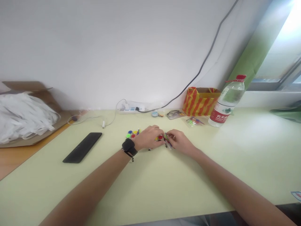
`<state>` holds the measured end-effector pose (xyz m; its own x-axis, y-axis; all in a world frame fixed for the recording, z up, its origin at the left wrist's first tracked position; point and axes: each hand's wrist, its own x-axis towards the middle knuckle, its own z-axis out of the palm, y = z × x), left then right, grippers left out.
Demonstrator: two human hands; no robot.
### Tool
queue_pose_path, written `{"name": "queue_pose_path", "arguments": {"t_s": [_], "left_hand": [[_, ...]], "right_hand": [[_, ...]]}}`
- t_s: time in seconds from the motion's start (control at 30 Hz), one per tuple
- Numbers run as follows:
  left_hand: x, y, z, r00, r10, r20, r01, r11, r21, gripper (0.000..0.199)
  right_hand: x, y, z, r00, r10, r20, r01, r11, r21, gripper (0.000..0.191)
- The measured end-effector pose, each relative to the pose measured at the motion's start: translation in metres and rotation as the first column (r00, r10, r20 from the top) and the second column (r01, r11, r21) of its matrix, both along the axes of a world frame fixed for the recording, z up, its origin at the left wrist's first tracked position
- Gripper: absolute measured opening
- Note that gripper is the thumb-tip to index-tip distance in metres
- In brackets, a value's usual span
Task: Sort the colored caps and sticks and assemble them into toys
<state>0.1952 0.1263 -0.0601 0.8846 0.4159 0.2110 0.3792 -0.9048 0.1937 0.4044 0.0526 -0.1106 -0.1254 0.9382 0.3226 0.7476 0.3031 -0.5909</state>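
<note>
Bright little pieces (160,137), some round and flat, lie at the middle of the frame, red, yellow, blue and green. The left hand (150,137) and right hand (181,142) bend their fingers around them; I cannot tell how tightly either grips. The smooth, pale green table (141,188) meets a white wall (94,53). A striped bag (198,105) stands right of the middle; a cardboard box (54,103) holds thin white strips (25,114) at far left.
</note>
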Motion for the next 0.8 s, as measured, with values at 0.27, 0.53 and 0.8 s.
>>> {"name": "queue_pose_path", "arguments": {"t_s": [0.27, 0.53, 0.8], "left_hand": [[0.009, -0.016, 0.003, 0.996, -0.080, 0.045, 0.078, 0.996, 0.035, 0.027], [0.019, -0.038, -0.004, 0.987, -0.154, -0.036, 0.157, 0.984, 0.080, 0.030], [0.016, -0.026, -0.005, 0.991, -0.136, 0.015, 0.136, 0.991, -0.008, 0.020]], "right_hand": [[0.033, 0.014, -0.008, 0.958, -0.084, 0.274, 0.084, 0.996, 0.014, 0.025], [0.046, 0.009, 0.006, 0.953, -0.111, 0.280, 0.131, 0.990, -0.052, 0.017], [0.036, 0.003, 0.013, 0.982, -0.023, 0.185, 0.048, 0.990, -0.133, 0.018]]}}
